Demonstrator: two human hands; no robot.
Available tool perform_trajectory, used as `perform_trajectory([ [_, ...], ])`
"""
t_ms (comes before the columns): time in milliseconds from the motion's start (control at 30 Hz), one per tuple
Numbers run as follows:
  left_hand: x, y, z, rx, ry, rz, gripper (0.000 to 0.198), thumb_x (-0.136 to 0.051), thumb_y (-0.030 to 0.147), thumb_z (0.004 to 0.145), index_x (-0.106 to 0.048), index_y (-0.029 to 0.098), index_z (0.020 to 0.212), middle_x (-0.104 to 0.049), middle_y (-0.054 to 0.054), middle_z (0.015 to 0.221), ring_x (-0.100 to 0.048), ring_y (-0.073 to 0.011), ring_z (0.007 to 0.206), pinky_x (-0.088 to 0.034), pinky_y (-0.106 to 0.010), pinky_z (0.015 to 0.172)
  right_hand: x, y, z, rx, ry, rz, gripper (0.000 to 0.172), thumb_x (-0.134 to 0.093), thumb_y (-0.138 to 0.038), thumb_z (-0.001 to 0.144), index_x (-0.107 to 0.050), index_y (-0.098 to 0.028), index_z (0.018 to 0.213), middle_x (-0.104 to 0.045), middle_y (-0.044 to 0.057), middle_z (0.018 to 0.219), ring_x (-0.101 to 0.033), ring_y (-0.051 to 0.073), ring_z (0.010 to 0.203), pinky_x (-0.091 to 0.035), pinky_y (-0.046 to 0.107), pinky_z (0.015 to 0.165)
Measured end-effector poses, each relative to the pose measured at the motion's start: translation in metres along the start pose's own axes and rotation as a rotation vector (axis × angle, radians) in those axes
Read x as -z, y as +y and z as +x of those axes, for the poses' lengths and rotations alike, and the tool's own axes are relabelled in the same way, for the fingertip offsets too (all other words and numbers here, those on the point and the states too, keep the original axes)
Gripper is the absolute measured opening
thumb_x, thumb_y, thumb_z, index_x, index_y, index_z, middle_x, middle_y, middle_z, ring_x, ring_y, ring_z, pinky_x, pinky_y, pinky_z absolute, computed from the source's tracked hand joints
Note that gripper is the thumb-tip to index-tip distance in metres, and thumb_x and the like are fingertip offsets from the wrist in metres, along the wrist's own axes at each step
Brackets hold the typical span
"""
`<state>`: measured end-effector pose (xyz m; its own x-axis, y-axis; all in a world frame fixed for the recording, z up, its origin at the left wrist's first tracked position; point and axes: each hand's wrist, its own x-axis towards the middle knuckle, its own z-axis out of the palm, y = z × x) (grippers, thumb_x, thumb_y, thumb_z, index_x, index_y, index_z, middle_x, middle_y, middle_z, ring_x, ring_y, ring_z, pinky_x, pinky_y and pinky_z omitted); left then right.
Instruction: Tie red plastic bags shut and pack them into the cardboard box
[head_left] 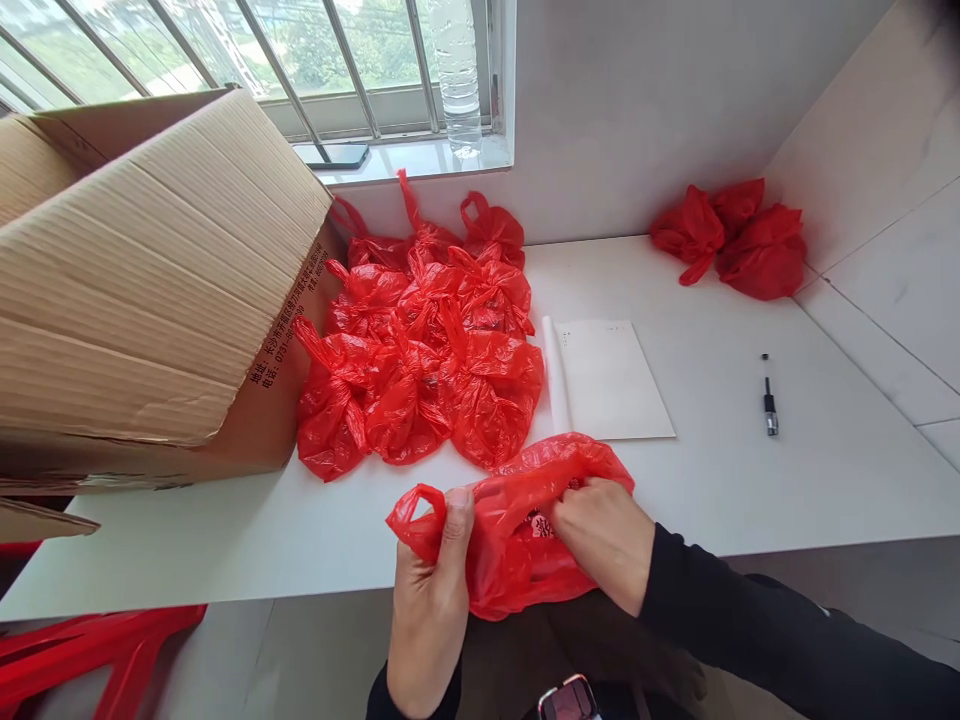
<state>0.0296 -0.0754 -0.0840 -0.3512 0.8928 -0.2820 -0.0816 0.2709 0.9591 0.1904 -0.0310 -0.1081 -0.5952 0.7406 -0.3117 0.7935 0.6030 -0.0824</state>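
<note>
A thin red plastic bag (pixel 499 575) is at the near edge of the table, its mouth spread wide. My left hand (pixel 435 605) grips one loop handle of it, thumb on top. My right hand (pixel 604 530) reaches into the mouth with curled fingers. The bag hides its fingertips and whatever they hold. Between my hands, a dark red item with pale printed characters (pixel 541 524) shows inside the bag. Just beyond stand several tied red plastic bags (pixel 409 400), filled and packed close together in rows.
A large open cardboard box (pixel 157 270) stands at the left. Right of the tied bags lies a notepad (pixel 611 385) with its cover folded back. Farther right are a pen (pixel 770 410) and red bags (pixel 757 245) in the corner. A phone (pixel 341 156) rests on the windowsill.
</note>
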Motion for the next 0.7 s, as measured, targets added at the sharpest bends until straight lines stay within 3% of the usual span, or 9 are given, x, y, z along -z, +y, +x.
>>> perform_trajectory([
  [100, -0.004, 0.002, -0.001, 0.085, -0.089, -0.071, 0.049, -0.063, 0.059, 0.084, -0.073, 0.019, 0.111, -0.074, -0.007, 0.091, -0.069, -0.0240, 0.085, -0.056, -0.029, 0.070, 0.000, 0.002, 0.000, -0.014, -0.025, -0.012, 0.021, -0.053, 0.001, 0.079, -0.064, -0.017, 0.075, -0.071, 0.007, 0.066, -0.068, 0.021, 0.060, -0.034, 0.032, 0.054],
  [200, -0.004, 0.002, -0.001, 0.087, -0.135, -0.096, 0.048, -0.064, 0.054, 0.086, -0.069, 0.023, 0.121, -0.074, -0.006, 0.104, -0.068, -0.0246, 0.097, -0.057, -0.030, 0.078, 0.006, 0.003, -0.004, -0.018, -0.010, -0.008, 0.022, -0.052, 0.000, 0.078, -0.065, -0.017, 0.081, -0.072, 0.006, 0.067, -0.068, 0.021, 0.060, -0.036, 0.032, 0.056],
  [300, 0.000, 0.002, 0.000, 0.039, -0.201, -0.042, 0.045, -0.066, 0.045, 0.088, -0.064, 0.028, 0.129, -0.070, -0.003, 0.118, -0.064, -0.0226, 0.111, -0.052, -0.031, 0.095, 0.015, 0.008, -0.012, -0.039, 0.032, -0.002, 0.028, -0.047, -0.001, 0.082, -0.065, -0.016, 0.097, -0.073, 0.007, 0.077, -0.069, 0.024, 0.069, -0.043, 0.036, 0.066],
  [367, 0.002, 0.001, 0.002, 0.014, -0.252, 0.000, 0.047, -0.066, 0.041, 0.090, -0.059, 0.031, 0.135, -0.068, -0.002, 0.121, -0.062, -0.0207, 0.114, -0.047, -0.032, 0.103, 0.018, 0.012, -0.017, -0.022, 0.035, -0.001, 0.025, -0.049, -0.003, 0.082, -0.066, -0.017, 0.094, -0.073, 0.006, 0.075, -0.069, 0.025, 0.073, -0.046, 0.039, 0.079],
  [467, 0.001, 0.001, 0.003, 0.021, -0.273, 0.012, 0.046, -0.063, 0.041, 0.092, -0.057, 0.032, 0.137, -0.071, -0.002, 0.113, -0.065, -0.0191, 0.102, -0.052, -0.030, 0.095, 0.013, 0.017, -0.020, 0.051, -0.010, 0.002, 0.018, -0.056, -0.007, 0.077, -0.067, -0.021, 0.076, -0.070, 0.004, 0.065, -0.068, 0.023, 0.073, -0.039, 0.043, 0.100],
  [567, -0.002, 0.000, 0.004, 0.028, -0.272, 0.020, 0.044, -0.061, 0.043, 0.092, -0.061, 0.030, 0.134, -0.072, -0.002, 0.104, -0.065, -0.0182, 0.089, -0.056, -0.026, 0.077, 0.009, 0.019, -0.023, 0.057, 0.007, -0.018, 0.019, -0.056, -0.007, 0.076, -0.068, -0.021, 0.082, -0.071, 0.005, 0.068, -0.068, 0.023, 0.075, -0.036, 0.043, 0.105],
  [633, -0.003, 0.000, 0.005, 0.009, -0.269, 0.025, 0.043, -0.060, 0.042, 0.093, -0.060, 0.030, 0.134, -0.071, -0.002, 0.109, -0.065, -0.0186, 0.096, -0.055, -0.025, 0.082, 0.010, 0.019, -0.026, 0.037, 0.032, -0.051, 0.021, -0.057, -0.005, 0.073, -0.068, -0.019, 0.086, -0.071, 0.006, 0.068, -0.068, 0.024, 0.074, -0.037, 0.043, 0.105],
  [700, -0.004, 0.000, 0.005, -0.023, -0.246, 0.038, 0.046, -0.060, 0.042, 0.093, -0.056, 0.031, 0.138, -0.068, -0.001, 0.118, -0.060, -0.0192, 0.112, -0.050, -0.026, 0.096, 0.012, 0.019, -0.030, 0.011, -0.002, -0.085, 0.021, -0.059, -0.003, 0.070, -0.067, -0.018, 0.082, -0.070, 0.007, 0.066, -0.068, 0.024, 0.073, -0.037, 0.042, 0.104],
])
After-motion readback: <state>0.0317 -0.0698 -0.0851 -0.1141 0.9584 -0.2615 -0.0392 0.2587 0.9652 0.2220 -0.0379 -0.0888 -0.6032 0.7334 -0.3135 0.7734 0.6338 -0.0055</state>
